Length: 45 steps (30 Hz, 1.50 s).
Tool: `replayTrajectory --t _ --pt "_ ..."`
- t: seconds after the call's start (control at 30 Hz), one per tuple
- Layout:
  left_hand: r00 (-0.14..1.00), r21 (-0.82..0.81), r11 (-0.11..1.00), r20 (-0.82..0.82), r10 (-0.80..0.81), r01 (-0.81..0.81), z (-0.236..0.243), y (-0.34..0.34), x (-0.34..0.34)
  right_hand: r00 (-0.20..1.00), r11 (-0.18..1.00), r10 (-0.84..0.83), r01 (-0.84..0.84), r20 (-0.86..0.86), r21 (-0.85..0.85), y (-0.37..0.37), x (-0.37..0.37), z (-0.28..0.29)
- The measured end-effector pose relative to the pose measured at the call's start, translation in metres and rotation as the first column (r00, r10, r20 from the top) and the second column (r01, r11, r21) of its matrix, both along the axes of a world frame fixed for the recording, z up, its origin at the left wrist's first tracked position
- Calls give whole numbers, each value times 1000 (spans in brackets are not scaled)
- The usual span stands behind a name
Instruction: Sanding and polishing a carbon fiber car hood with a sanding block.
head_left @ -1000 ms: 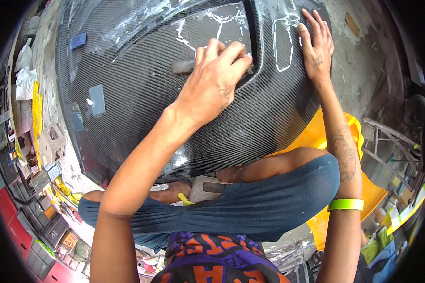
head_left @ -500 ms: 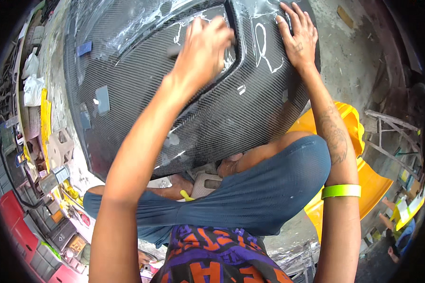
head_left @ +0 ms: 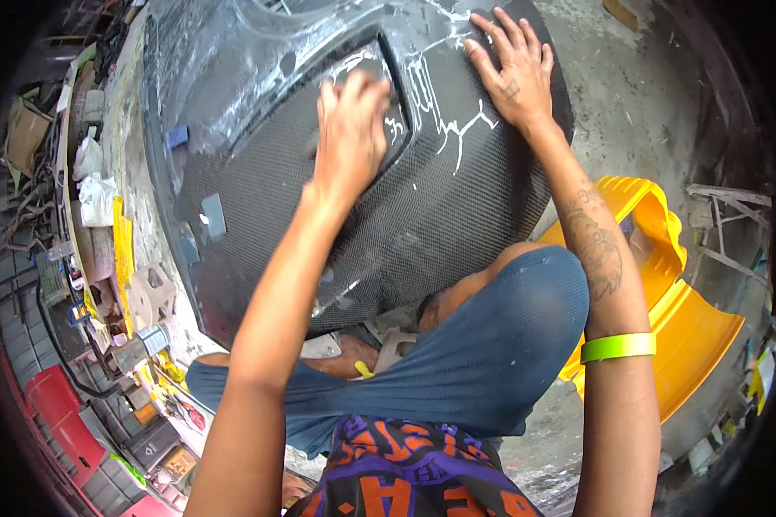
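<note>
My left hand (head_left: 350, 125) is curled over a recessed, edged section of a dark carbon-fibre panel (head_left: 241, 276), holding a small grey block that is mostly hidden and blurred. My right hand (head_left: 510, 79) rests with fingers spread on the panel's upper right, beside white streaky lines (head_left: 457, 129). The panel's upper left is glossy and smeared. Small blue-grey pieces (head_left: 213, 214) lie on its left side. My bent legs in dark blue shorts are against the panel's near edge.
Yellow moulded parts (head_left: 690, 345) lie on the concrete floor (head_left: 612, 129) at right, near a metal frame (head_left: 724, 194). Along the left are hollow blocks (head_left: 153, 289), white bags (head_left: 97, 200), a yellow strip (head_left: 122, 258), red panels (head_left: 56, 414) and clutter.
The view has shifted, so the panel appears lower. Both hands have moved leftward and up relative to the panel, the left working about the recess. The white streaks have changed shape.
</note>
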<state>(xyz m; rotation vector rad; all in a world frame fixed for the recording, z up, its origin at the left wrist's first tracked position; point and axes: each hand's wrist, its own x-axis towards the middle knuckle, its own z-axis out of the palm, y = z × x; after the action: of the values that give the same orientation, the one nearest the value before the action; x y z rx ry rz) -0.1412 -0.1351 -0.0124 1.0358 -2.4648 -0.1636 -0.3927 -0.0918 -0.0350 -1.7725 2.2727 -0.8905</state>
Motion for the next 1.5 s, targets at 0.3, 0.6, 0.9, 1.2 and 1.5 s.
replayTrajectory --t 0.3,0.6,0.9,1.2,1.5 --pt "999 -43 999 31 26 -25 -4 -10 -6 999 999 11 -9 32 -38 0 -1 -3" --pt "1000 -107 994 22 22 -19 -6 -18 -7 998 999 3 -1 67 -36 1 -2 -3" --pt "1000 -73 997 21 19 -18 -5 -22 -5 999 999 14 -12 49 -45 2 -2 -3" --pt "999 -150 988 3 -47 47 -1 -20 -4 997 999 7 -4 78 -43 2 -2 -2" --pt "997 -156 986 59 -45 54 -2 -22 -3 997 998 23 -18 79 -58 1 -2 -7"
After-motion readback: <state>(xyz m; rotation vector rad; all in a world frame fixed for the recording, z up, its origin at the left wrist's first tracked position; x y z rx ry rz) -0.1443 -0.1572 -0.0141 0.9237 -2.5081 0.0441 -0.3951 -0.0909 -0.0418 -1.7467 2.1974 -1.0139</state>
